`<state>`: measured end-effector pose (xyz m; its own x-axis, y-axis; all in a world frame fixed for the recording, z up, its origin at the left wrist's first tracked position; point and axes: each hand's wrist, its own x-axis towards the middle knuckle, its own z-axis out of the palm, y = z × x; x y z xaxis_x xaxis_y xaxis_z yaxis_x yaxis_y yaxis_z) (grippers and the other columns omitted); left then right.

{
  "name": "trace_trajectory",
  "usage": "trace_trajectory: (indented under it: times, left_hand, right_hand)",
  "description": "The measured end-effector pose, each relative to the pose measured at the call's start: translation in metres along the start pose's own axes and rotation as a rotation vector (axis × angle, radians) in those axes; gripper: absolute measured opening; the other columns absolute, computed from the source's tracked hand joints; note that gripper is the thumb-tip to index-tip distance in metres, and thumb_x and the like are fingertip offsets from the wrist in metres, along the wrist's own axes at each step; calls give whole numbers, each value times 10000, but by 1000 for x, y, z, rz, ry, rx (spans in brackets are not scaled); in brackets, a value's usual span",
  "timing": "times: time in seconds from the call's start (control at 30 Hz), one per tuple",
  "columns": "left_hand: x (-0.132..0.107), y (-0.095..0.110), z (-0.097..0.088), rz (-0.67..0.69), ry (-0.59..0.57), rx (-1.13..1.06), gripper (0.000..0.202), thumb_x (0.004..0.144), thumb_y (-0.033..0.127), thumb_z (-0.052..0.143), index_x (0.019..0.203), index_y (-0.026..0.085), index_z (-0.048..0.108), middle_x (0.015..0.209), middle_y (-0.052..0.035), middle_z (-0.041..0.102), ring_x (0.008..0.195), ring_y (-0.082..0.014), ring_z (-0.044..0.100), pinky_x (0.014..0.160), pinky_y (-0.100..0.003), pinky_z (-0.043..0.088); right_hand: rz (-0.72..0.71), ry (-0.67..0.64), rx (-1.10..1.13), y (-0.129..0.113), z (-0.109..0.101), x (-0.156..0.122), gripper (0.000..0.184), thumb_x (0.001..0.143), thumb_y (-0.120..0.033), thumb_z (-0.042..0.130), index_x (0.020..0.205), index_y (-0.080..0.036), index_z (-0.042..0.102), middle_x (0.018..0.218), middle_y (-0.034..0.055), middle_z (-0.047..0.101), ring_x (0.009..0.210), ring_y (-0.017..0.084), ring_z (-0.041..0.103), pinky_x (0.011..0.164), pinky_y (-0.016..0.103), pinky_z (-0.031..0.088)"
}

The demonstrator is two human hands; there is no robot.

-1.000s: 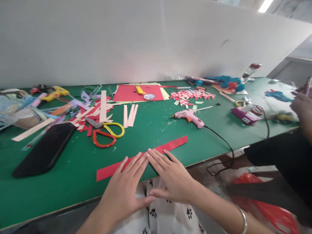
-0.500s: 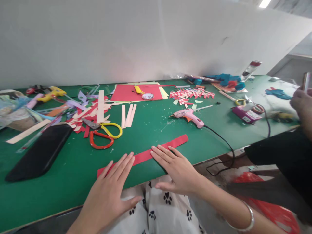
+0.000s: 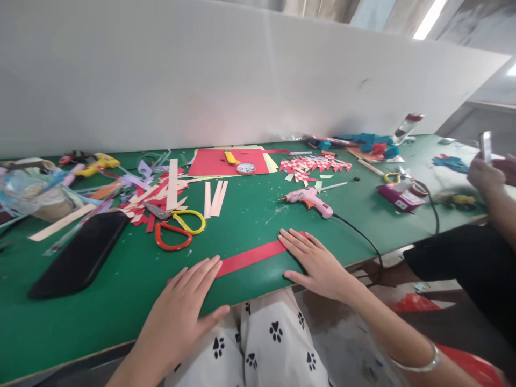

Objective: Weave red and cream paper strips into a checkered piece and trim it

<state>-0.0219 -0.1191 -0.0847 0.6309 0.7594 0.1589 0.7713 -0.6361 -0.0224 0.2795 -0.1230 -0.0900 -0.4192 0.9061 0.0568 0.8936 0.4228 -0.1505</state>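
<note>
A long red paper strip [image 3: 250,257] lies slanted near the front edge of the green table [image 3: 121,301]. My left hand [image 3: 181,312] lies flat and open on the strip's left end, fingers stretched out. My right hand [image 3: 318,260] lies flat and open on its right end, fingers spread. Only the middle of the strip shows between my hands. Behind the strip rest scissors with a red and a yellow handle [image 3: 177,226] and a pink glue gun [image 3: 308,199] with a black cord [image 3: 363,236].
A black phone [image 3: 80,255] lies at the left beside a heap of paper strips [image 3: 157,188]. Red sheets [image 3: 229,161] and woven red-white pieces [image 3: 314,164] lie further back. Another person's hands [image 3: 489,172] hold a phone at the right. A white wall backs the table.
My hands have slid apart along the red strip, from touching at its middle to its two ends. The view has tilted up slightly.
</note>
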Motion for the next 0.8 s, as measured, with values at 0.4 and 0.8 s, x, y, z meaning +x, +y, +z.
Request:
trace_trajectory:
  times: [0.4, 0.8]
  left_hand:
    - [46, 14, -17, -12, -236, -442, 245, 901, 306, 394, 1068, 229, 555, 991, -37, 606, 898, -184, 584, 756, -293, 465]
    - [47, -4, -37, -151, -257, -695, 303, 895, 328, 346, 1115, 261, 543, 1045, -23, 633, 946, -176, 578, 816, -287, 441]
  right_hand:
    - [-127, 380, 15, -35, 25, -14, 310, 866, -393, 507, 1115, -215, 552, 1034, 56, 637, 922, 177, 553, 960, 412, 236]
    - [-336, 371, -34, -34, -8, 3, 194, 926, -275, 408, 894, -183, 576, 750, 1, 607, 703, 123, 538, 920, 331, 314]
